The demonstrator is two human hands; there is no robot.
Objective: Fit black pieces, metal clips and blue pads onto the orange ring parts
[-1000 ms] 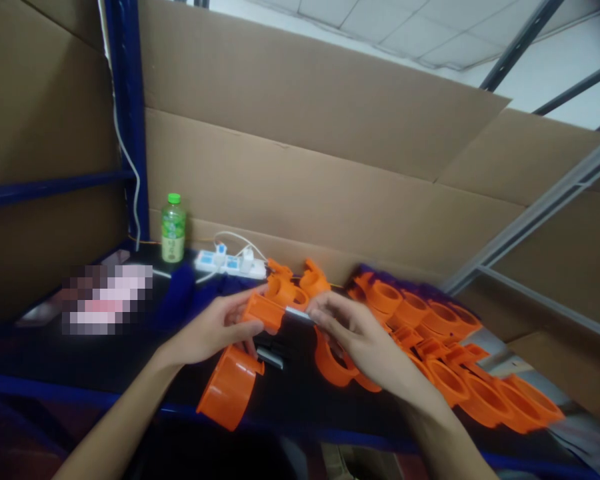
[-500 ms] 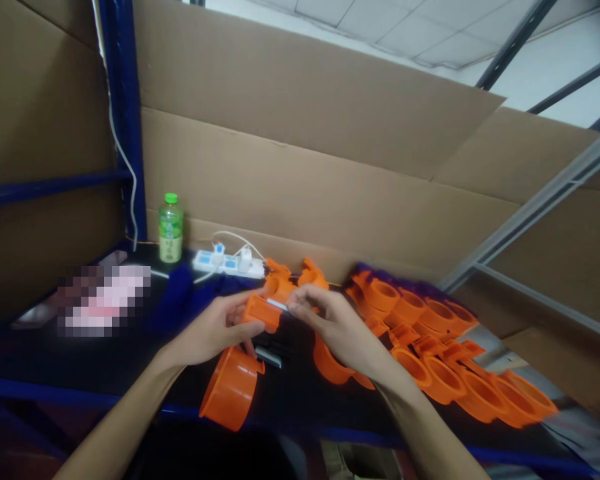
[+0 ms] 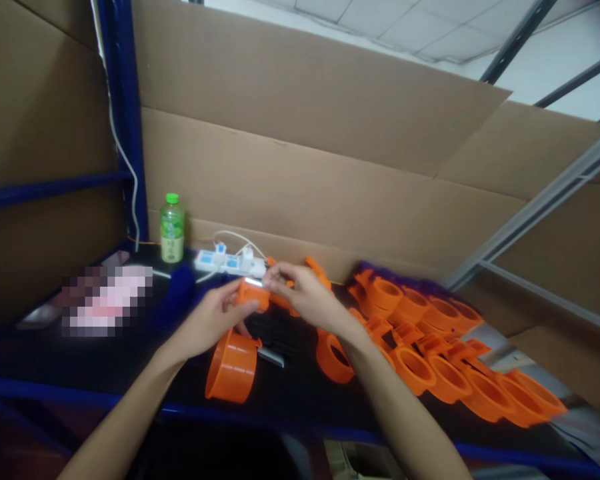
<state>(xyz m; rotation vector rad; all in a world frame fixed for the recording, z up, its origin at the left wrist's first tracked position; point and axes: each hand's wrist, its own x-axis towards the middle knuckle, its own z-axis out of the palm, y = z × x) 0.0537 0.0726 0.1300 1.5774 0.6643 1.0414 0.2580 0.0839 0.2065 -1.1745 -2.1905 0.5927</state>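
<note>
My left hand (image 3: 213,319) is closed around the small box-like end (image 3: 253,297) of an orange plastic part. Below that hand hangs a wide orange ring (image 3: 233,370), which looks joined to the box-like end, though fingers hide the link. My right hand (image 3: 300,293) pinches a thin silvery strip (image 3: 254,283) at the upper edge of the box-like end. The strip lies against or partly inside it; blur hides which. Beneath my hands, another silvery strip (image 3: 271,357) rests on the black tabletop near some dark pieces.
Rows of orange ring parts (image 3: 447,379) cover the right side, with one more (image 3: 334,357) beside my right forearm. At the back stand a green-capped bottle (image 3: 172,230) and a white power strip (image 3: 230,262) with cables. Cardboard panels (image 3: 290,167) wall the bench.
Both hands have shifted slightly up and left with the orange part. The silvery strip, sticking out to the right before, now lies along the box-like end's top.
</note>
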